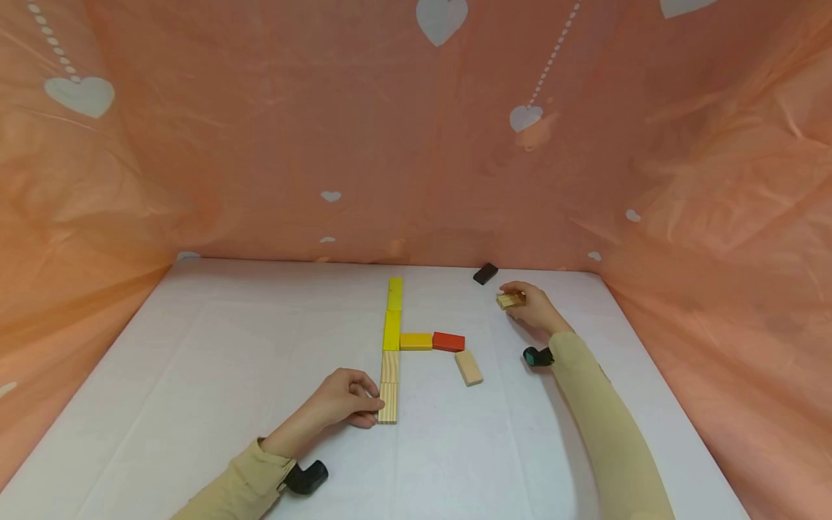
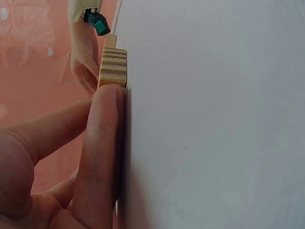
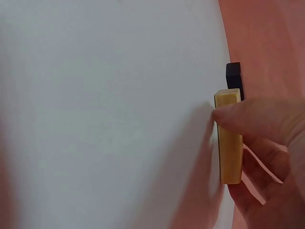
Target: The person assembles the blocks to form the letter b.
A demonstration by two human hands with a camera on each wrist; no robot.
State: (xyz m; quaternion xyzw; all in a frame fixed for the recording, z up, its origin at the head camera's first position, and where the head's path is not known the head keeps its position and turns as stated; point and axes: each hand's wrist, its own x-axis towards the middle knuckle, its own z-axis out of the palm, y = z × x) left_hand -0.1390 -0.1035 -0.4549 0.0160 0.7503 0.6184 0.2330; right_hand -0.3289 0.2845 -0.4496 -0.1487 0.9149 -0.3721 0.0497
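Note:
My left hand (image 1: 343, 397) rests beside the near end of a row of blocks, its fingertips touching the left side of a striped natural-wood block (image 1: 388, 403). In the left wrist view a fairly straight finger (image 2: 102, 138) meets that block's edge. At the back right, my right hand (image 1: 534, 307) pinches another natural-wood block (image 3: 231, 138) between thumb and fingers, close over the table. A black block (image 1: 485, 274) lies just beyond it.
Farther up the row are a second wood block (image 1: 390, 366) and yellow blocks (image 1: 393, 330). A darker yellow block (image 1: 416, 341) and a red block (image 1: 448, 341) branch right, with a tilted plain block (image 1: 469, 368) near the red one. An orange curtain (image 1: 292, 144) surrounds the white table (image 1: 214, 347).

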